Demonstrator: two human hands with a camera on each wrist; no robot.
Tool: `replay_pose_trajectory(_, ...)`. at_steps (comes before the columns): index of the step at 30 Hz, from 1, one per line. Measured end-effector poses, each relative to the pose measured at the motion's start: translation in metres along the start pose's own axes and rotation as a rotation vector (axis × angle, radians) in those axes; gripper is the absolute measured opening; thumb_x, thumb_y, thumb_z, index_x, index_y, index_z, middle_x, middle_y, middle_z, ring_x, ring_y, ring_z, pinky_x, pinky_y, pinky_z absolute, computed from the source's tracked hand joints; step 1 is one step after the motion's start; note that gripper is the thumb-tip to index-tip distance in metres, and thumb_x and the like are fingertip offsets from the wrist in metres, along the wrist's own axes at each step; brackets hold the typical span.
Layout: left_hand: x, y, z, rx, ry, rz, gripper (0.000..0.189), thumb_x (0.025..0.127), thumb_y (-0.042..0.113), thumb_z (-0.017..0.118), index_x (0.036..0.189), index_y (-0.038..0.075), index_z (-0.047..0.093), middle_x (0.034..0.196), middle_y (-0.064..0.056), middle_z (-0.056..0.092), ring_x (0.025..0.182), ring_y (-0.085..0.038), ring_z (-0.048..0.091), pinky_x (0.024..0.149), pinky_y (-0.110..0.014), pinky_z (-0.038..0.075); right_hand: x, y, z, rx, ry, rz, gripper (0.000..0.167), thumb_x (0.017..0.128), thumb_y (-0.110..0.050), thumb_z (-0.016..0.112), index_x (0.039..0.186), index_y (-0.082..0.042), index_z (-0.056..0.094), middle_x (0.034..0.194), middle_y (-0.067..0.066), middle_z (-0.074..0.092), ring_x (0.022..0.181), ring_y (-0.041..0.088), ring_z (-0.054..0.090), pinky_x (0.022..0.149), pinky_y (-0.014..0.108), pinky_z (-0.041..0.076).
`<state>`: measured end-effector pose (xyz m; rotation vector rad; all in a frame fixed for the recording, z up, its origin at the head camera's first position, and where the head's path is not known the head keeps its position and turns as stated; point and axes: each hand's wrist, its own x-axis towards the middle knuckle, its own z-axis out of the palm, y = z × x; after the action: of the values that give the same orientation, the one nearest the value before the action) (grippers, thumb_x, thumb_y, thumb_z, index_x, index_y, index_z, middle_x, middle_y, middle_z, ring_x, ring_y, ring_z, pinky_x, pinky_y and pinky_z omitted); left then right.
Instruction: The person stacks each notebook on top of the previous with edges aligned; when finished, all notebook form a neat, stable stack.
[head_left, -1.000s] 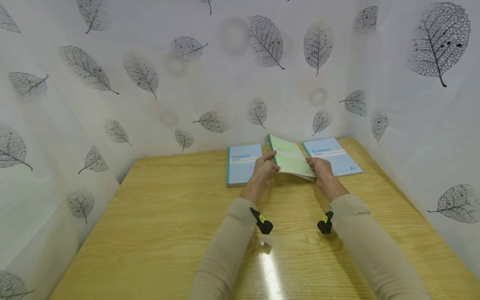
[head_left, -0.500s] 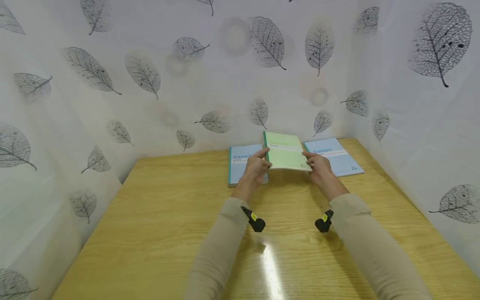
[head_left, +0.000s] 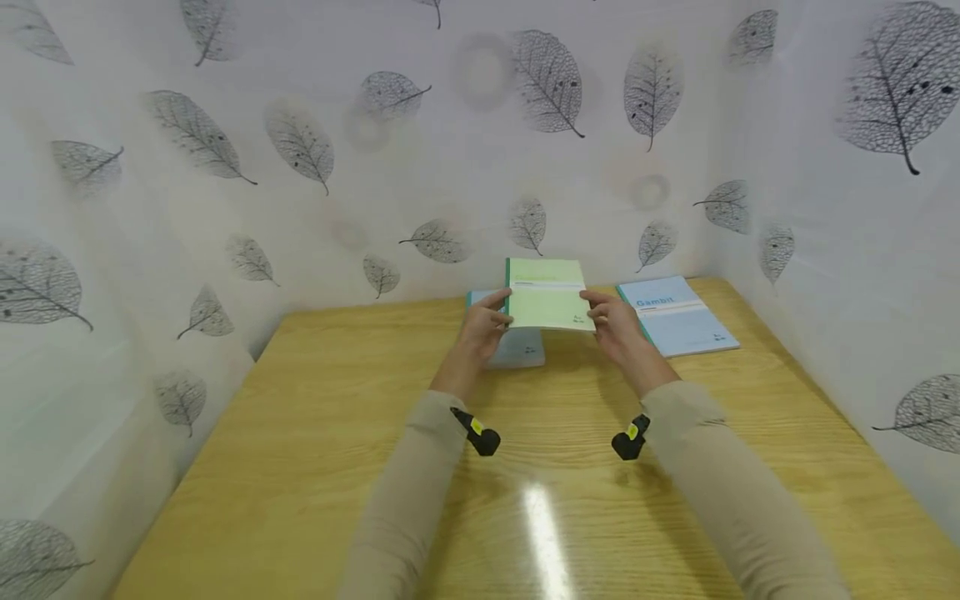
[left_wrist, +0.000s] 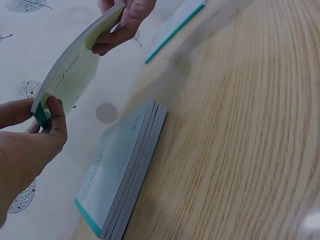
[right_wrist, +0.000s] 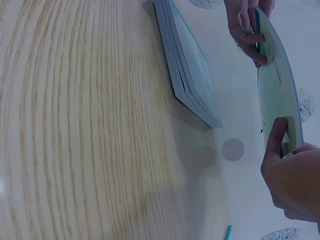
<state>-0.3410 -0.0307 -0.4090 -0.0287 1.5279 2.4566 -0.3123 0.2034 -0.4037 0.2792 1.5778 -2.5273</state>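
A pale green notebook (head_left: pixel 547 296) with a dark green spine is held up off the table, its cover facing the head camera. My left hand (head_left: pixel 483 325) pinches it at the spine edge, and my right hand (head_left: pixel 615 325) pinches the opposite edge. In both wrist views the notebook bows slightly between the hands. Behind and below it lies a stack of blue notebooks (left_wrist: pixel 122 165), several deep, on the table; in the head view the green notebook and left hand cover much of this stack.
Another blue notebook (head_left: pixel 678 315), marked "Gambit", lies at an angle at the back right of the wooden table (head_left: pixel 337 433). A white leaf-patterned curtain (head_left: pixel 442 167) stands along the table's back and sides. A bright reflection shows on the front of the tabletop.
Both hands have carried the green notebook left and slightly up, from between the blue ones to over the left blue stack. Its tilt has straightened, and the head view has shifted a little.
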Motion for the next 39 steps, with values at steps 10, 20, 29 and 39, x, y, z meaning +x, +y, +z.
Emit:
replay_pose_trajectory(10,-0.01,0.015,-0.031,-0.035,0.011,0.003,0.064,0.092,-0.024,0.043,0.153,-0.004,0.045,0.165,-0.02,0.035,0.136,-0.027,0.047,0.07,-0.018,0.052,0.007,0.012,0.033,0.022,0.017,0.008,0.056,0.099,0.016,0.034,0.154,0.007,0.039,0.172,0.009,0.02,0.147,0.025,0.037,0.085,0.013,0.056)
replay_pose_trajectory(20,-0.018,0.014,-0.058,0.064,0.022,-0.027,0.064,0.091,-0.023,0.043,0.153,-0.007,0.041,0.168,-0.022,0.026,0.156,-0.03,0.026,0.111,-0.032,0.047,0.015,0.036,0.043,-0.08,0.011,0.017,0.056,0.098,0.014,0.037,0.152,0.006,0.044,0.169,0.008,0.031,0.153,0.016,0.024,0.092,0.016,0.043)
replay_pose_trajectory(29,-0.018,0.006,-0.07,0.134,0.054,-0.051,0.065,0.09,-0.021,0.047,0.154,-0.008,0.04,0.168,-0.021,0.029,0.156,-0.028,0.026,0.119,-0.032,0.036,0.014,0.046,0.049,-0.119,0.054,0.044,0.059,0.095,0.014,0.04,0.152,0.004,0.046,0.169,0.009,0.03,0.146,0.019,0.026,0.065,0.014,0.035)
replay_pose_trajectory(39,-0.022,0.008,-0.074,0.195,0.138,-0.078,0.057,0.091,-0.014,0.053,0.148,-0.006,0.051,0.153,-0.022,0.051,0.139,-0.035,0.051,0.116,-0.038,0.046,0.017,0.05,0.054,-0.154,0.039,0.055,0.055,0.099,0.007,0.039,0.154,0.006,0.042,0.167,0.017,0.031,0.148,0.028,0.038,0.099,0.018,0.049)
